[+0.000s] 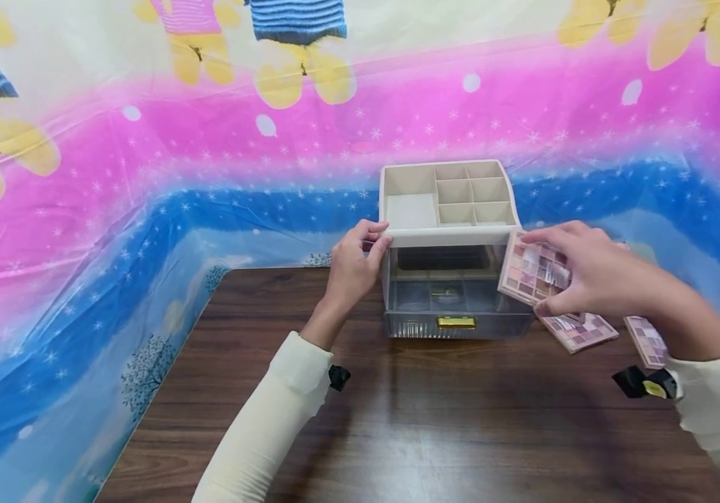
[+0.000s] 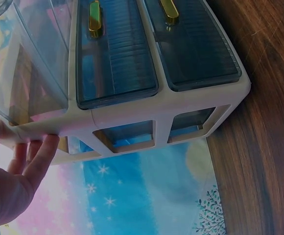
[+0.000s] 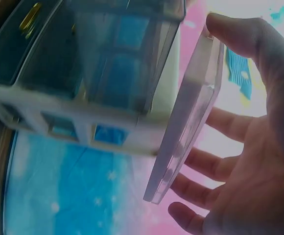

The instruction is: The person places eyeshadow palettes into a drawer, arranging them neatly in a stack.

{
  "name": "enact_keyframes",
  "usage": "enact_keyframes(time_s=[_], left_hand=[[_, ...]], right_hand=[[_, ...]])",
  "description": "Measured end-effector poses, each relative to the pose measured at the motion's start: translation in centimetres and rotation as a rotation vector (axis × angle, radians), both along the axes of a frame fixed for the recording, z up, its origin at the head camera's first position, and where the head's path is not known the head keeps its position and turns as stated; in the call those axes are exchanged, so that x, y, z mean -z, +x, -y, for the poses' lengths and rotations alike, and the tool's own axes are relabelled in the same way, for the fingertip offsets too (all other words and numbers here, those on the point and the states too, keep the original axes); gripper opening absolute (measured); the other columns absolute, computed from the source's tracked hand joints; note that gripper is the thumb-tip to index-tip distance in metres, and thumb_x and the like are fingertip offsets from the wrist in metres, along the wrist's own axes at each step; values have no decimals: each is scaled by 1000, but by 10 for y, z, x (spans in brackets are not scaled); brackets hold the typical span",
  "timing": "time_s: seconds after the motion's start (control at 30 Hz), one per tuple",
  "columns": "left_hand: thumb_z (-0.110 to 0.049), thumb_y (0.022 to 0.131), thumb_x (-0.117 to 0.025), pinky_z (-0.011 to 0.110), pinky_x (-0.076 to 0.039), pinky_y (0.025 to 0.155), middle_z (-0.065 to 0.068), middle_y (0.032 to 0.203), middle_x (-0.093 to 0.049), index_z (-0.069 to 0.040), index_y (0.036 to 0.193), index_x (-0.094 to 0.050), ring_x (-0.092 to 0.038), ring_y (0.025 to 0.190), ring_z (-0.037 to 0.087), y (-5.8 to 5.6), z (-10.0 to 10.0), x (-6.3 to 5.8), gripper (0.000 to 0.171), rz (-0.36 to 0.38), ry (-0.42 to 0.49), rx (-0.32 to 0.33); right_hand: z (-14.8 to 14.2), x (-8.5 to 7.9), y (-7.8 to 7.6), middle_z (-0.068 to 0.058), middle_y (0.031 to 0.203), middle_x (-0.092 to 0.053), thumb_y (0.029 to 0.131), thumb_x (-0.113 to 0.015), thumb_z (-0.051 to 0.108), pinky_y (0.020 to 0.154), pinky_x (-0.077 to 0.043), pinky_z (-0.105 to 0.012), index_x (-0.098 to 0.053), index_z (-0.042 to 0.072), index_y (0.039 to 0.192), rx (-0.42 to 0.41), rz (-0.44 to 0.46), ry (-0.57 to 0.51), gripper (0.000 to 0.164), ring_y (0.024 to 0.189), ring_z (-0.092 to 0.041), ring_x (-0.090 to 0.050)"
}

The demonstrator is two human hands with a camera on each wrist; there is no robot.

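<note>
A cream makeup organizer (image 1: 454, 237) with a divided top tray stands on the table. Its clear upper drawer (image 1: 410, 325), which has a gold handle, is pulled out; two lower drawers (image 2: 117, 58) are closed in the left wrist view. My left hand (image 1: 355, 262) grips the organizer's left edge between thumb and fingers. At the right side, my right hand (image 1: 598, 269) holds an eyeshadow palette (image 1: 532, 269) by its edges, tilted beside the drawer. From the right wrist, that palette (image 3: 186, 117) shows edge-on between thumb and fingers. Another palette (image 1: 586, 335) lies on the table below this hand.
One more palette (image 1: 647, 342) lies farther right, partly hidden by the right forearm. The dark wooden table (image 1: 435, 433) extends toward me. A patterned cloth (image 1: 309, 154) hangs close behind the organizer and along both sides.
</note>
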State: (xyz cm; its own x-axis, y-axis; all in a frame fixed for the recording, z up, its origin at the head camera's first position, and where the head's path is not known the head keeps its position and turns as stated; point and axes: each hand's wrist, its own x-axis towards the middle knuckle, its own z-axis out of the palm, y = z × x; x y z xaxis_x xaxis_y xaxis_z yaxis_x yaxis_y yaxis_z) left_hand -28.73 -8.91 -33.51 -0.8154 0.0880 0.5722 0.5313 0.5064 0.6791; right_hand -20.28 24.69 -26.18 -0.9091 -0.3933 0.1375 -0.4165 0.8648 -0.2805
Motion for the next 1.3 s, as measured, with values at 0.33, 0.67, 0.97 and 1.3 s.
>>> enact_keyframes(time_s=[0.33, 0.67, 0.97, 1.3], left_hand=[[-24, 102, -64, 38, -62, 81, 13, 107, -71, -9, 123, -68, -70, 101, 26, 0, -1, -1, 27, 0, 5, 1], [-23, 101, -66, 36, -63, 78, 13, 112, -71, -9, 123, -69, -70, 100, 25, 0, -1, 0, 26, -3, 15, 2], [-23, 101, -65, 36, -63, 78, 14, 114, -71, -9, 123, -69, -70, 100, 25, 1, -1, 0, 26, 0, 12, 6], [-23, 102, -64, 40, -63, 81, 15, 111, -70, -7, 126, -67, -70, 102, 28, 2, -1, 0, 29, 8, 8, 9]], right_hand=[[45, -5, -6, -10, 146, -49, 64, -91, 30, 78, -35, -39, -53, 27, 146, -156, -8, 29, 90, 117, -30, -44], [64, -6, -17, -10, 149, -48, 63, -92, 29, 91, -38, -57, -56, 28, 141, -186, -4, 59, 87, 133, -36, -40], [65, -7, -17, -13, 150, -47, 71, -91, 28, 101, -34, -77, -53, 22, 146, -214, 43, 36, 84, 134, -37, -43], [46, -9, -13, -15, 151, -49, 86, -82, 28, 104, -38, -73, -58, 18, 142, -156, 29, -46, 62, 138, -43, -43]])
